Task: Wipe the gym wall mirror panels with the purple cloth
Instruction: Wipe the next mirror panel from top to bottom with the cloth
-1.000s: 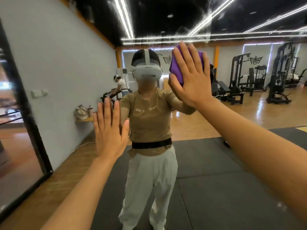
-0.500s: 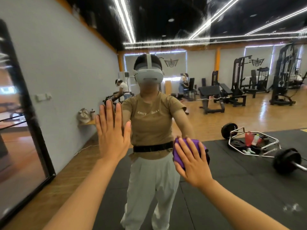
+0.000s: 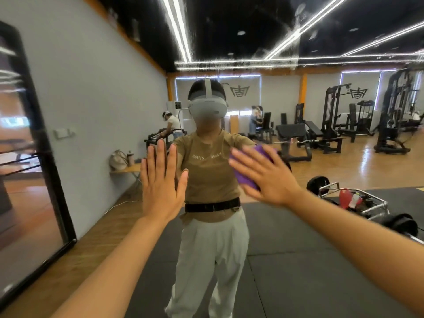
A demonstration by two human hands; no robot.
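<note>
While left hand (image 3: 161, 180) lies flat on mirror (image 3: 96, 92), fingers straight toward 12 o'clock, right hand (image 3: 267, 177) presses purple cloth (image 3: 249, 180) with spread fingers, reflected shirt lettering reversed, unreadable.

Your two arms are bare from the lower edge of the view up to the wrists, with no sleeves, watch, rings or gloves on your left hand (image 3: 161, 180) or your right hand (image 3: 267, 174). In the mirror (image 3: 286, 249) before you, your reflection (image 3: 212, 180) wears a pale grey headset (image 3: 207, 107) with a strap running over dark hair. Below the headset comes an olive-brown short-sleeved T-shirt with small pale lettering, reversed, across the chest. Below the shirt sits a wide black belt (image 3: 212, 206), and below the belt, loose off-white trousers.
</note>
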